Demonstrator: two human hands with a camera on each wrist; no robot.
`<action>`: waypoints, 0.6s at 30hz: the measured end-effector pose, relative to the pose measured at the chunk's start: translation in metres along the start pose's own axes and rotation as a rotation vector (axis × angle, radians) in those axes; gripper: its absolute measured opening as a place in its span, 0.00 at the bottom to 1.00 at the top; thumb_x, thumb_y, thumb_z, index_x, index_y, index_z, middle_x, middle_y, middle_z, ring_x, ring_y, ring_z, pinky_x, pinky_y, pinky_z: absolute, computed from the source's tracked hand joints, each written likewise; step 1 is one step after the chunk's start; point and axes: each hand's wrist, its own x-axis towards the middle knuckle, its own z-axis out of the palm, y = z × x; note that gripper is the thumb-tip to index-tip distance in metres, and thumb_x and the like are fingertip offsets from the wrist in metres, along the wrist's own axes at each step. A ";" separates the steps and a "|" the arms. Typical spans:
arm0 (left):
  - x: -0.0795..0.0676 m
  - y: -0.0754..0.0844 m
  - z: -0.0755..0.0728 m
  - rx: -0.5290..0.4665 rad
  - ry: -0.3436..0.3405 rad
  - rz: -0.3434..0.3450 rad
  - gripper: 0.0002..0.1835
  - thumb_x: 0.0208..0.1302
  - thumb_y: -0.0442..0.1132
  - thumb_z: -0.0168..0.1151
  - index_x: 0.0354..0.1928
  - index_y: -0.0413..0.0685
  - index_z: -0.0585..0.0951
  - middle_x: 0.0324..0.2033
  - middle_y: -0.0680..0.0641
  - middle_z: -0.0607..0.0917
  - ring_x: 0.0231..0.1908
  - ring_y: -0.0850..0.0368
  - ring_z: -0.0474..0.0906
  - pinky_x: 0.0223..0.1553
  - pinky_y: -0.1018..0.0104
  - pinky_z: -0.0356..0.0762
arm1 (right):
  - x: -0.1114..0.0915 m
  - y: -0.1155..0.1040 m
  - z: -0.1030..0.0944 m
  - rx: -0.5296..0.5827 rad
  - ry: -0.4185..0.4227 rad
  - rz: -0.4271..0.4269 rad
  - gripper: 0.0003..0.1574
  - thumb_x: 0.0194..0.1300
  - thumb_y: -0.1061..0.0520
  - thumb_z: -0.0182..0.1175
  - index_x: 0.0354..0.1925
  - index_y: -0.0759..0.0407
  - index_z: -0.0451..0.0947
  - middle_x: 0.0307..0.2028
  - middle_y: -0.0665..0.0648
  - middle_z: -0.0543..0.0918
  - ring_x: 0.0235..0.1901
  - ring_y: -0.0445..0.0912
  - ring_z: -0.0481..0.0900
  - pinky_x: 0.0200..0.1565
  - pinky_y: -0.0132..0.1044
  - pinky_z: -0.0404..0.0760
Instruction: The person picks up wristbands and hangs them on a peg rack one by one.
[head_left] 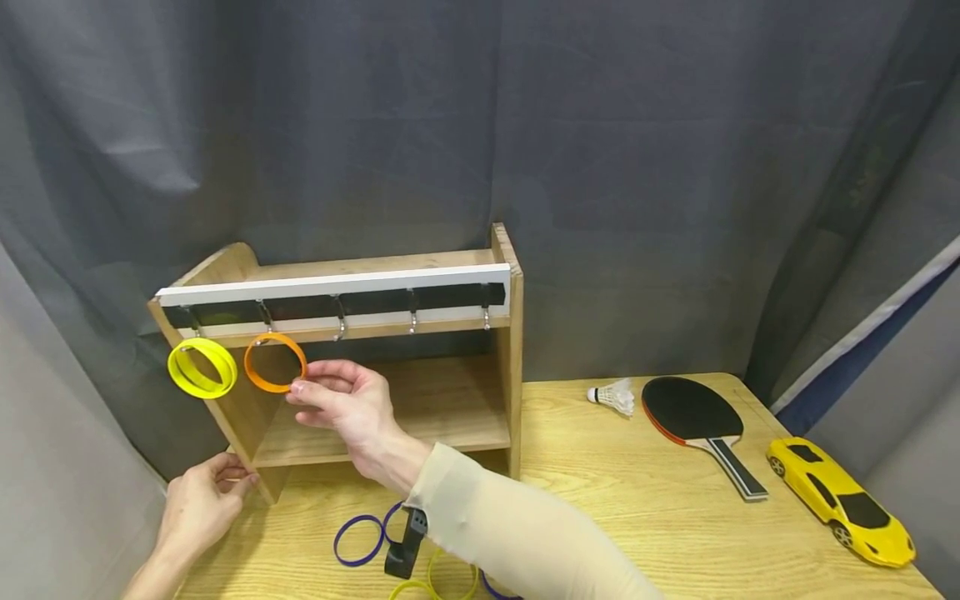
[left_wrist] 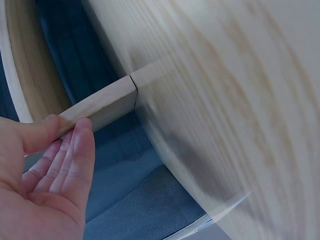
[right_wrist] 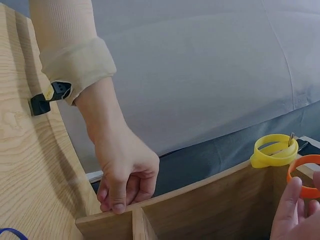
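My right hand [head_left: 352, 408] pinches an orange wristband [head_left: 275, 362] by its right edge, thumb and fingertips on the band. The band's top overlaps the tip of the second hook [head_left: 264, 317] from the left on the wooden shelf unit [head_left: 516, 358]. Yellow wristbands [head_left: 201, 368] hang together from the leftmost hook. Lower down, my left hand [head_left: 198, 504] grips the front edge of the unit's left side panel [right_wrist: 200, 195]. In the left wrist view, thumb and fingers of the left hand [left_wrist: 55, 170] pinch the wooden edge.
Purple wristbands [head_left: 358, 540] and yellow-green wristbands [head_left: 453, 583] lie on the table in front, partly behind the right sleeve. Three more hooks line the rail [head_left: 382, 298]. To the right lie a shuttlecock [head_left: 613, 396], a table tennis bat [head_left: 693, 412] and a yellow toy car [head_left: 840, 504].
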 end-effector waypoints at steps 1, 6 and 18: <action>0.000 0.000 0.000 0.002 0.008 0.006 0.04 0.70 0.39 0.77 0.42 0.49 0.90 0.37 0.46 0.98 0.35 0.48 0.97 0.31 0.67 0.80 | -0.001 0.000 -0.002 -0.011 -0.004 0.005 0.17 0.69 0.72 0.72 0.54 0.63 0.89 0.49 0.67 0.96 0.35 0.40 0.94 0.38 0.32 0.92; 0.000 0.000 0.001 0.006 0.025 0.032 0.03 0.70 0.39 0.77 0.41 0.50 0.90 0.37 0.46 0.98 0.35 0.47 0.96 0.31 0.65 0.81 | -0.012 -0.006 -0.024 -0.130 -0.080 0.060 0.20 0.72 0.69 0.72 0.61 0.65 0.88 0.56 0.68 0.94 0.39 0.40 0.95 0.45 0.37 0.94; -0.002 -0.001 0.002 -0.008 0.029 0.030 0.03 0.70 0.38 0.77 0.41 0.50 0.90 0.37 0.46 0.98 0.35 0.46 0.97 0.31 0.68 0.79 | -0.080 -0.035 -0.156 -0.811 -0.392 0.077 0.15 0.69 0.63 0.76 0.51 0.70 0.90 0.46 0.69 0.95 0.35 0.35 0.91 0.39 0.34 0.91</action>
